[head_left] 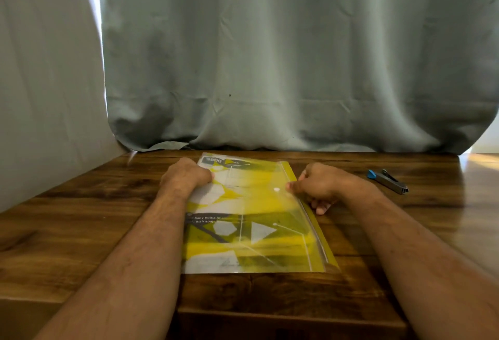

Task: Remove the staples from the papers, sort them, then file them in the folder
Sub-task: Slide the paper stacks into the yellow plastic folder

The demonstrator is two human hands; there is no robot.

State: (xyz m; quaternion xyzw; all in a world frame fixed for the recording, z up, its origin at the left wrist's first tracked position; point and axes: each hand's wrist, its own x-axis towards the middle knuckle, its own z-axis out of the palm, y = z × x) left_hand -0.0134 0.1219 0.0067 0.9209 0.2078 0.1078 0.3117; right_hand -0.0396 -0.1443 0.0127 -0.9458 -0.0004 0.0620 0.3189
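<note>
A translucent yellow folder (256, 220) lies flat in the middle of the wooden table, with printed papers showing through it. Its white snap button (276, 190) sits near the right edge. My left hand (186, 174) rests on the folder's upper left edge with curled fingers that grip that edge. At the right edge my right hand (317, 187) pinches the folder's flap beside the snap button, its other fingers curled on the table. A grey staple remover with a blue tip (387, 180) lies on the table to the right, apart from both hands.
A grey-green curtain (270, 55) hangs along the far edge of the wooden table (81, 218). A pale wall closes the left side. The table's front edge runs just below the folder.
</note>
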